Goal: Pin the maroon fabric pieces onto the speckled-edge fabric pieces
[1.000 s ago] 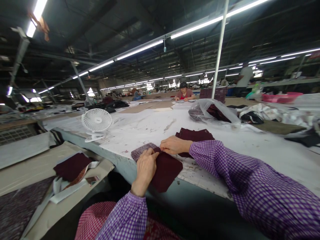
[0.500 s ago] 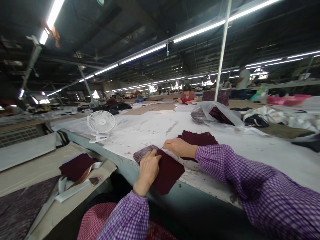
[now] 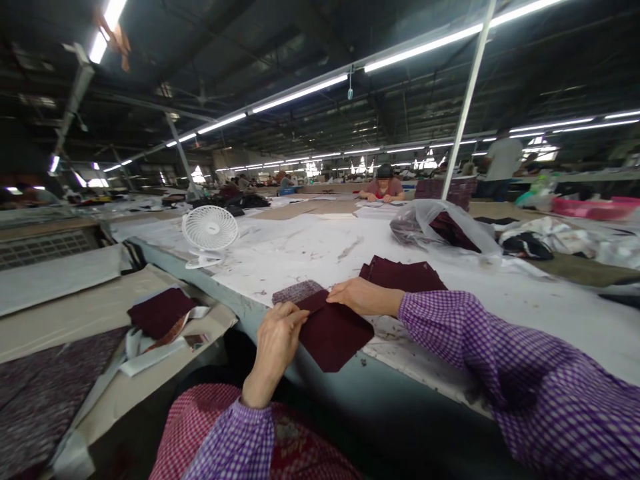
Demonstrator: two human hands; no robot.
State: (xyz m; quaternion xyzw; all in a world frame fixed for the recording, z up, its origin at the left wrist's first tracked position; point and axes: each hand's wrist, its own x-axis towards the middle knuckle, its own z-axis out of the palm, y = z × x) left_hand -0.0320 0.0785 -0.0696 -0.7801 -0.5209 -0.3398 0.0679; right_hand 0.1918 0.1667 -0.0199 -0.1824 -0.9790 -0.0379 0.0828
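Observation:
A dark maroon fabric piece (image 3: 336, 337) lies at the table's near edge, its lower corner hanging over. My left hand (image 3: 281, 328) pinches its left side between thumb and fingers. With fingertips pressed together, my right hand (image 3: 364, 296) grips the top edge, where a narrow strip appears folded over. A speckled grey-maroon fabric piece (image 3: 299, 291) shows from beneath, just beyond my left fingers. Behind my right hand sits a stack of maroon fabric pieces (image 3: 405, 273), partly covered by that hand and wrist.
A white fan (image 3: 210, 229) stands at the table's left edge. Farther right are a clear plastic bag (image 3: 415, 227) with maroon cloth and a pink basin (image 3: 595, 207). A lower surface on the left bears fabric scraps (image 3: 160, 313). A co-worker (image 3: 384, 187) sits across the table.
My left hand has moved left and now pinches the fabric's side instead of resting over it. My right hand has come onto the top edge, which now shows a folded strip.

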